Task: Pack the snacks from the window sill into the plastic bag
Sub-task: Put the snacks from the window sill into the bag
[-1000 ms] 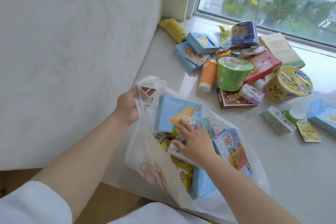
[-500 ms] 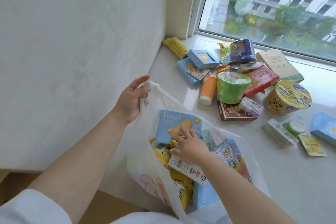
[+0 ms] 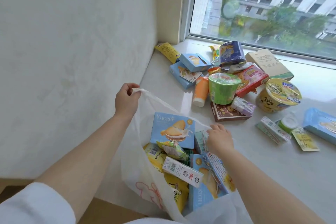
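Note:
A white plastic bag (image 3: 145,178) hangs open at the sill's front edge, filled with several snacks. A blue Yuogee biscuit box (image 3: 172,130) stands upright in it, with a white carton (image 3: 181,171) and yellow packets below. My left hand (image 3: 126,99) pinches the bag's left handle and holds it up. My right hand (image 3: 219,137) grips the bag's right rim. On the window sill (image 3: 272,169) lie more snacks: a green cup (image 3: 222,87), a yellow noodle bowl (image 3: 278,95), an orange bottle (image 3: 201,92), a brown box (image 3: 227,113) and blue boxes (image 3: 194,62).
A white wall (image 3: 72,51) runs along the left. The window (image 3: 263,9) closes off the back. A tan box (image 3: 269,64), a red box (image 3: 251,80), a dark blue packet (image 3: 230,53) and small cartons (image 3: 272,130) crowd the sill's far and right side. Wooden floor shows below.
My right hand has come out of the bag's contents and taken hold of the right rim. My left hand has lifted the handle higher, stretching the bag's mouth open.

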{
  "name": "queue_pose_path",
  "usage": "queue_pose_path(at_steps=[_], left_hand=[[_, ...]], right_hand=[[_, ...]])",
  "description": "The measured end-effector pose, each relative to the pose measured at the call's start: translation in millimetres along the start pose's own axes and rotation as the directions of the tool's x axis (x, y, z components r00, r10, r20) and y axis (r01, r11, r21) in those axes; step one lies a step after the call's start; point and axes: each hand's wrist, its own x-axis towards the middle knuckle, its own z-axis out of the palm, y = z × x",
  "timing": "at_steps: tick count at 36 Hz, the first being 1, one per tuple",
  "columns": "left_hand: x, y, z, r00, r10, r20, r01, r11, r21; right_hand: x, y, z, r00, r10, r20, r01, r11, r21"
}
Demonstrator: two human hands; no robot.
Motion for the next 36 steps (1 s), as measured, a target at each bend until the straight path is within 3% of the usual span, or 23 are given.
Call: queue_pose_path(at_steps=[3,5,8,10,15,21,26,36], left_hand=[[-2,-3,1,1.000,0.004,-0.017,-0.004,1.000,-0.003],[-2,-4,2,0.999,-0.003,-0.052,0.003,1.000,-0.013],[-3,-4,3,0.991,0.015,-0.136,-0.017,1.000,-0.014],[-5,-4,6,0.983,0.062,-0.172,-0.054,0.997,0.051],[-5,-8,18,0.991,0.036,-0.129,0.008,0.945,0.328],[-4,-6,55,0.993,0.052,0.105,-0.103,0.819,0.565],[0,8,95,0.960,0.081,0.266,-0.234,0.755,0.613],[18,19,187,0.890,0.009,0.456,-0.331,0.702,0.630]], right_hand=[[-1,1,-3,0.997,0.056,-0.047,-0.046,0.980,0.192],[-2,2,-10,0.975,0.134,-0.180,-0.055,0.920,0.388],[-5,7,-23,0.868,0.239,-0.435,0.042,0.838,0.543],[-4,11,-27,0.833,0.264,-0.487,0.067,0.825,0.562],[5,16,-23,0.976,0.104,-0.192,-0.015,0.908,0.419],[16,20,-27,0.981,0.029,-0.191,0.059,0.896,0.439],[29,35,-30,0.987,0.055,-0.152,0.019,0.893,0.450],[72,84,-29,0.988,0.143,-0.058,-0.108,0.908,0.405]])
